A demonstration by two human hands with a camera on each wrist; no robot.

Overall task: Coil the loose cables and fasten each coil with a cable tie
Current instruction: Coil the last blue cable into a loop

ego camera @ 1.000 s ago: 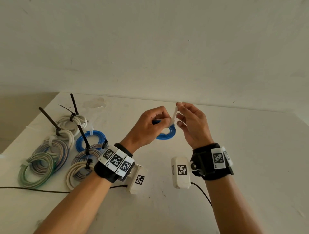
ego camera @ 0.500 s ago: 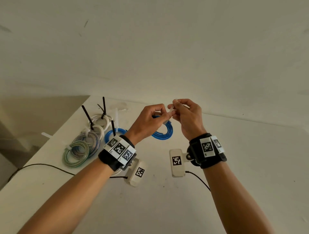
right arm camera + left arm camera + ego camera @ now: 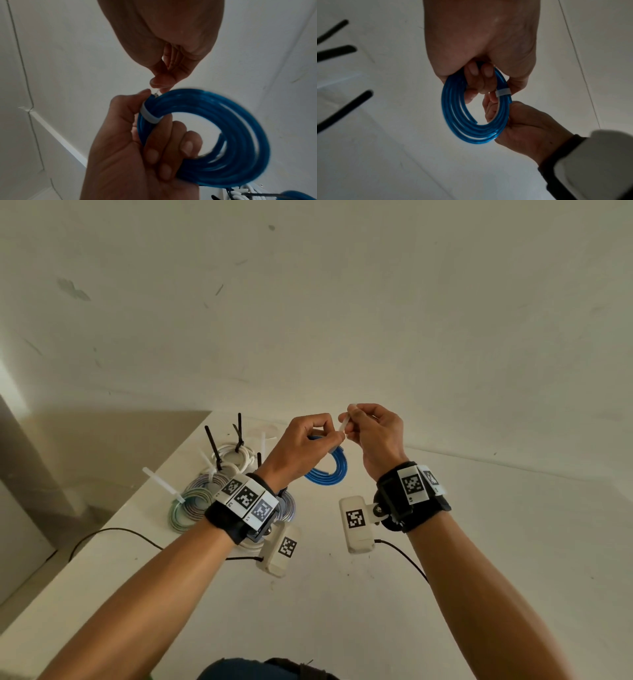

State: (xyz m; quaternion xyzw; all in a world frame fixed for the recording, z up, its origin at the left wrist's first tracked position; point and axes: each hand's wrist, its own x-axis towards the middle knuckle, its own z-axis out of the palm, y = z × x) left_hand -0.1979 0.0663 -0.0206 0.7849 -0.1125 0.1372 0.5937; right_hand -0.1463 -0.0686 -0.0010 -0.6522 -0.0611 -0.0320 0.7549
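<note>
I hold a blue cable coil [image 3: 330, 474] above the white table [image 3: 479, 542]. My left hand [image 3: 329, 433] grips it, fingers curled through the ring in the left wrist view, where the blue coil [image 3: 462, 121] hangs below the palm. A white cable tie band [image 3: 503, 92] wraps the strands by my thumb. My right hand [image 3: 349, 422] pinches the tie's tail [image 3: 343, 426] between thumb and forefinger, right beside the left hand. The right wrist view shows the white band [image 3: 149, 115] round the blue coil [image 3: 231, 135] and the pinch [image 3: 158, 86] just above it.
Several tied coils [image 3: 205, 494] lie at the table's far left, with black tie tails [image 3: 212, 445] and white ones [image 3: 161, 484] sticking up. A thin black wire [image 3: 113, 532] runs off the left edge. A pale wall [image 3: 342, 320] stands behind.
Both hands kept their hold and rose slightly. Less of the white tail sticks out above the right fingers. The head view has swung, so the tied coils look farther off.
</note>
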